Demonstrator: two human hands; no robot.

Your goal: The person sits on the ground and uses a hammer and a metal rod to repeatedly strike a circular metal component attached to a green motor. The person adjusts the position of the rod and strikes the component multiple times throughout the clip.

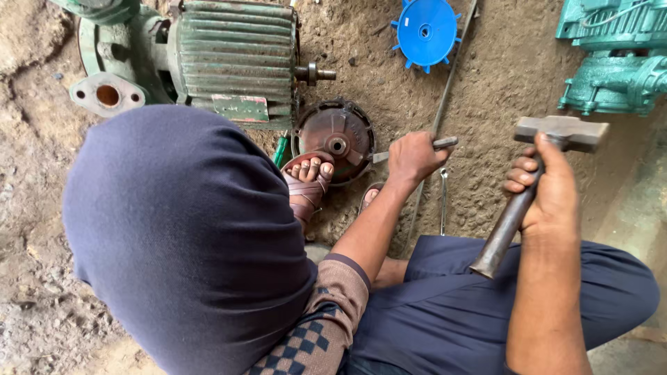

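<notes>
My left hand (411, 160) grips a short metal chisel (445, 143) held level, its flat tip against the right rim of a round rust-brown motor end cover (336, 136) lying on the dirt. A foot in a brown sandal (308, 184) presses on the cover's near edge. My right hand (549, 191) is closed around the steel handle of a heavy hammer (561, 132). The hammer is raised, its block head well to the right of the chisel's butt end.
A green ribbed electric motor (229, 59) with a bare shaft lies behind the cover. A blue plastic fan (425, 31), a long thin rod (448, 87), a spanner (443, 201) and a second green pump (611, 62) lie around. My knee in dark blue cloth (180, 229) fills the left.
</notes>
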